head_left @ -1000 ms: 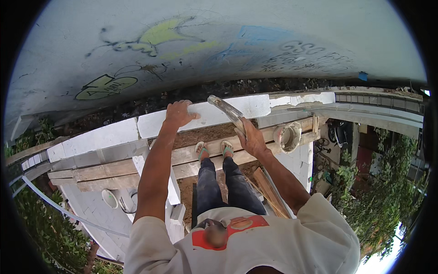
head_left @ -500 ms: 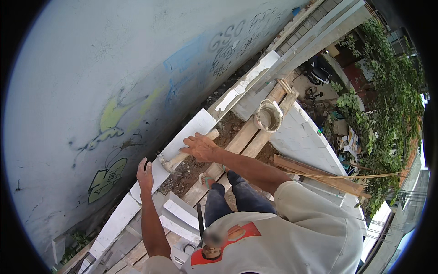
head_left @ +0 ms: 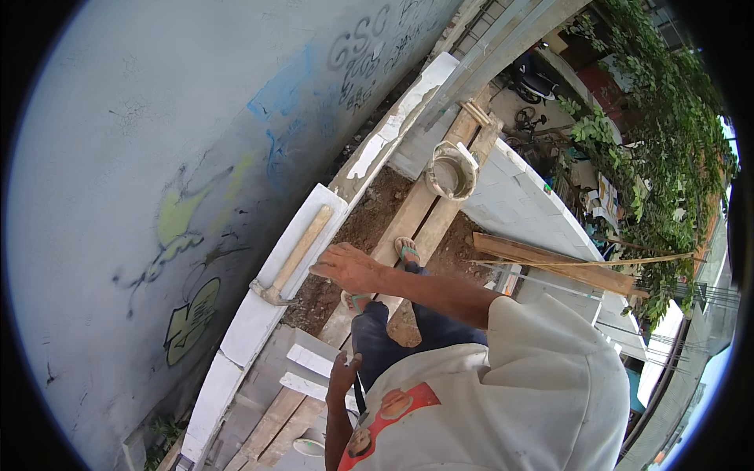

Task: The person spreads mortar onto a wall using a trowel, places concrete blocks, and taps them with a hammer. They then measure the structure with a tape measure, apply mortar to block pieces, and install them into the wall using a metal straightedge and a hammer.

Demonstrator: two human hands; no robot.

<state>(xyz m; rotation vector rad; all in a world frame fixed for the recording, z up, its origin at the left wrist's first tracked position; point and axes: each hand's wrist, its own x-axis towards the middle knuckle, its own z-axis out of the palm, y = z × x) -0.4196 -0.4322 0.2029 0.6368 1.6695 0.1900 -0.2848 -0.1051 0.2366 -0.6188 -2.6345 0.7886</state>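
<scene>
While our right hand [head_left: 348, 268] hovers empty and loosely spread, we cannot tell whether our left hand [head_left: 342, 377], at six o'clock, grips anything; the hammer [head_left: 305, 245] lies at ten o'clock on the white block wall [head_left: 242, 334], a bucket [head_left: 433, 177] near two

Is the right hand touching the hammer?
Apart. The head view shows a strip of white block between the right hand and the hammer.

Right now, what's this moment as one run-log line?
left hand: away from hammer, grip unclear | right hand: beside hammer, not gripping it | hammer: lying on white block | bucket: standing on planks
</scene>
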